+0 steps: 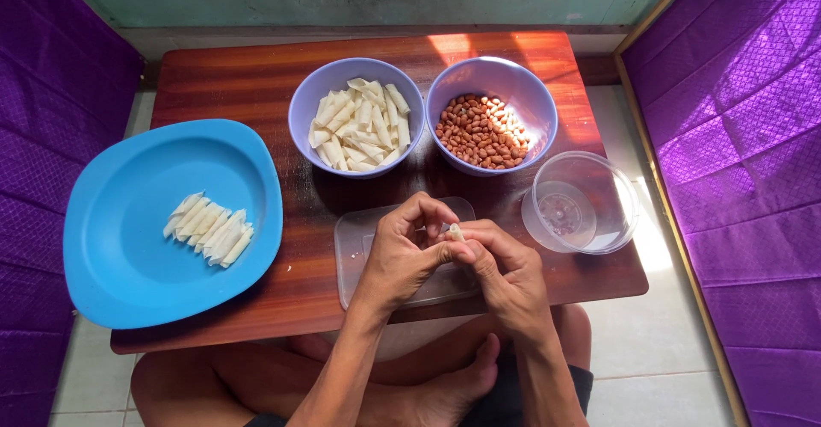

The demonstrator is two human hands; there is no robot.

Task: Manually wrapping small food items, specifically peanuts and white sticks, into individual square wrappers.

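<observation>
My left hand point(400, 252) and my right hand point(505, 264) meet above a clear plastic lid point(359, 247) at the table's front. Together their fingertips pinch one pale penne pasta piece point(457, 232). Behind them stand two lilac bowls: the left bowl point(301, 110) holds raw penne, the right bowl point(542, 106) holds red-brown peanuts. On the left, a blue plate point(128, 239) carries a neat row of penne pieces point(209, 228).
A clear round plastic container point(617, 196) sits at the table's right edge. The low wooden table point(231, 76) stands between purple cushions point(744, 136) on both sides. My crossed legs and a bare foot point(445, 393) lie under the front edge.
</observation>
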